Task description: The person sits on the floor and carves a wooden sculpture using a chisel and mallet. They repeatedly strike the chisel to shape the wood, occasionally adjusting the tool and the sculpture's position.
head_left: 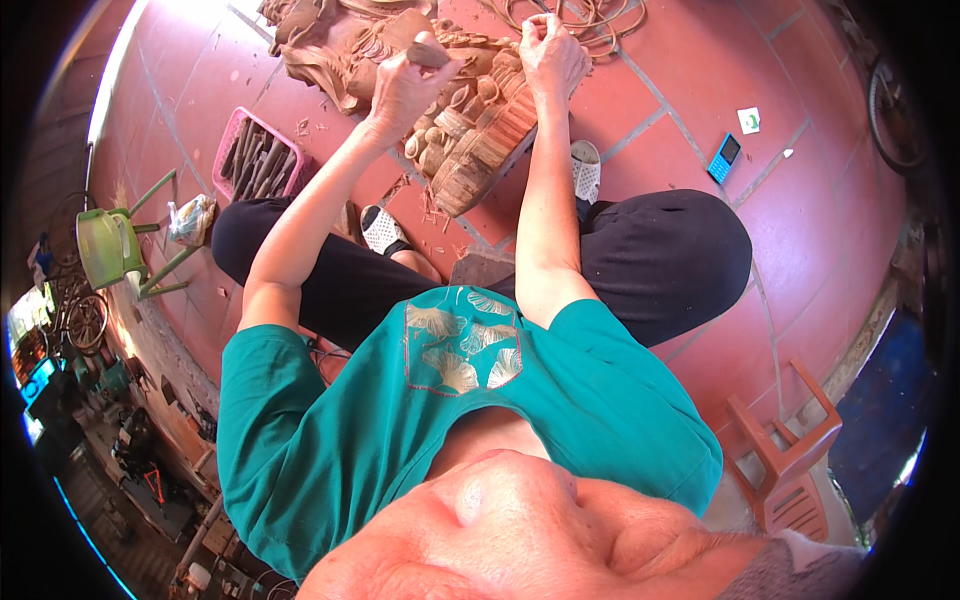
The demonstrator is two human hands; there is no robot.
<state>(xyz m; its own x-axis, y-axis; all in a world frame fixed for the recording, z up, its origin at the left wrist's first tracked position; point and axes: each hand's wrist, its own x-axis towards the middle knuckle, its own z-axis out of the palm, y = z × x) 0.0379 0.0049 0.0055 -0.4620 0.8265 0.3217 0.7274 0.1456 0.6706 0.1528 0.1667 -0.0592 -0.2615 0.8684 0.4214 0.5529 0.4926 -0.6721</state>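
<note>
A large reddish-brown wood carving (470, 110), with rounded lumps and a ribbed side, lies on the tiled floor between my feet. Over its left part, my left hand (405, 92) is closed around a short brownish-grey piece (428, 54), whose kind I cannot make out. My right hand (553, 62) hovers near the carving's right edge, its fingertips pinched together; anything between them is too small to see. Both arms reach forward, away from my body.
A pink basket (300, 180) of dark tool-like sticks stands at left, near a green plastic stool (108, 248) and a plastic bag (192, 220). A blue phone (724, 158) and a small card (748, 120) lie at right. Coiled cable (602, 32) lies beyond; a red plastic chair (785, 450) is lower right.
</note>
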